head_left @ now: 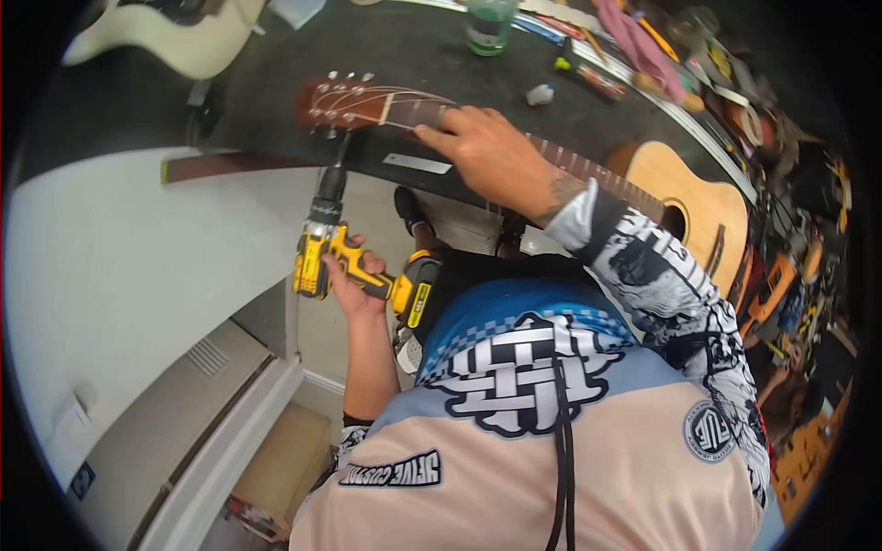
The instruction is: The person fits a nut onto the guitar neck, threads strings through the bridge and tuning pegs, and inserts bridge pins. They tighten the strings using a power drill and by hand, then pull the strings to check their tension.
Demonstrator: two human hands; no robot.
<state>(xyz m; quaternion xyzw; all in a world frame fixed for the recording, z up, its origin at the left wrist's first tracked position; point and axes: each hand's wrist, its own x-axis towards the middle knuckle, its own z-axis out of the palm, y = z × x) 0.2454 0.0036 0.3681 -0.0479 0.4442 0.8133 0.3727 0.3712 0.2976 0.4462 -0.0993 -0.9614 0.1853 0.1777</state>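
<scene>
My left hand (pixel 354 275) is wrapped around the grip of a yellow and black cordless drill (pixel 323 257). The drill points away from me, and the tip of its dark bit reaches the near-side tuning pegs of an acoustic guitar (pixel 712 197). This guitar lies across the bench with its reddish-brown headstock (pixel 322 103) at the left and its pale body at the right. My right hand (pixel 491 151) lies over the neck close to the nut, fingers curled around it. Thin strings (pixel 418 92) bow up between the headstock and that hand.
A dark workbench (pixel 266 73) carries a white guitar body (pixel 175 41), a green glass (pixel 490 28), a small white bottle (pixel 540 94) and a metal ruler (pixel 416 163). Tools and a pink cloth (pixel 638 46) crowd the far right. A white panel (pixel 138 266) stands at my left.
</scene>
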